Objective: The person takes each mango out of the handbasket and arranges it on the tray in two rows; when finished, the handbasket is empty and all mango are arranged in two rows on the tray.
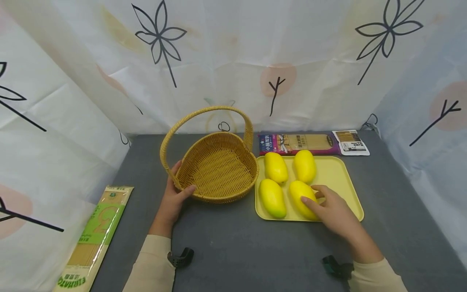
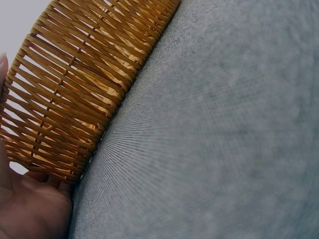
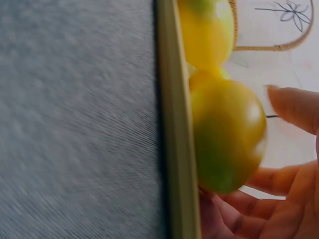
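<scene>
A round, woven wicker basket [image 1: 219, 170] with a tall arched handle stands on the dark table, its bowl containing nothing. My left hand [image 1: 174, 194] grips its left side, thumb over the rim and fingers along the outer wall; in the left wrist view the weave [image 2: 75, 84] fills the upper left. Several yellow mangoes lie on a pale yellow tray [image 1: 337, 182]. At the front right mango [image 1: 302, 198] is my right hand [image 1: 333, 209], fingers along its right side. In the right wrist view the thumb [image 3: 294, 104] stands apart from that mango [image 3: 227, 137].
Behind the tray lie a purple noodle packet [image 1: 303, 144] and a smaller white-edged packet [image 1: 351, 142]. A long green-and-clear pasta packet [image 1: 98, 231] lies at the table's left edge. Patterned white curtains [image 1: 226, 52] enclose the back and sides.
</scene>
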Motion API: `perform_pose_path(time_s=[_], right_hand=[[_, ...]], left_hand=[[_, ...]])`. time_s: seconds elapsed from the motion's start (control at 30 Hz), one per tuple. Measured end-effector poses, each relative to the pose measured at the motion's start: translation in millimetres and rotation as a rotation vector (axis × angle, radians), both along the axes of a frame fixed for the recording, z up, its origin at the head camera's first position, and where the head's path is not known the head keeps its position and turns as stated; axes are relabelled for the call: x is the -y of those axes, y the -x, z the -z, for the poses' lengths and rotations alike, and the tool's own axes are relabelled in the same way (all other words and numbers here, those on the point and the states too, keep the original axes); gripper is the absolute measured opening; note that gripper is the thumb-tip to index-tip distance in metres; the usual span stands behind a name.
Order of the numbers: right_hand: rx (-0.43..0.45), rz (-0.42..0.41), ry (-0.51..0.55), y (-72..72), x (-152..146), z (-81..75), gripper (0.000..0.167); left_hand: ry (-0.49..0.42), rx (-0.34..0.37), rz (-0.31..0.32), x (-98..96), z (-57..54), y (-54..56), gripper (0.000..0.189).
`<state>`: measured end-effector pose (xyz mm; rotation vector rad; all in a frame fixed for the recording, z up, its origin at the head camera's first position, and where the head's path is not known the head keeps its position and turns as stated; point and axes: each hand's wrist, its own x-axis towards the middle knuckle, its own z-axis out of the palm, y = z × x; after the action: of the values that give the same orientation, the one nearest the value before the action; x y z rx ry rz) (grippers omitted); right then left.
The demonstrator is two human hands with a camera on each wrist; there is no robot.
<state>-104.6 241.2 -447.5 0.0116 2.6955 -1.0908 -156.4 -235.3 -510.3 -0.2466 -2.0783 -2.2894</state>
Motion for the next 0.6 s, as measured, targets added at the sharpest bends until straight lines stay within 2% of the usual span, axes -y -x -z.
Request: perform_pose_path(time_s=[0.23, 0.6], right_hand=[[0.062, -0.007, 0.045, -1.9, -4.9, -4.2, 0.079], [0.078, 0.002, 0.058, -2.6, -3.4, -3.9, 0.081]], left_hand=[[-0.002, 0.004, -0.001, -0.2, 0.1, -0.1, 0.094], [-0.002, 0.004, -0.002, -1.2, -2.3, -0.6, 0.093]])
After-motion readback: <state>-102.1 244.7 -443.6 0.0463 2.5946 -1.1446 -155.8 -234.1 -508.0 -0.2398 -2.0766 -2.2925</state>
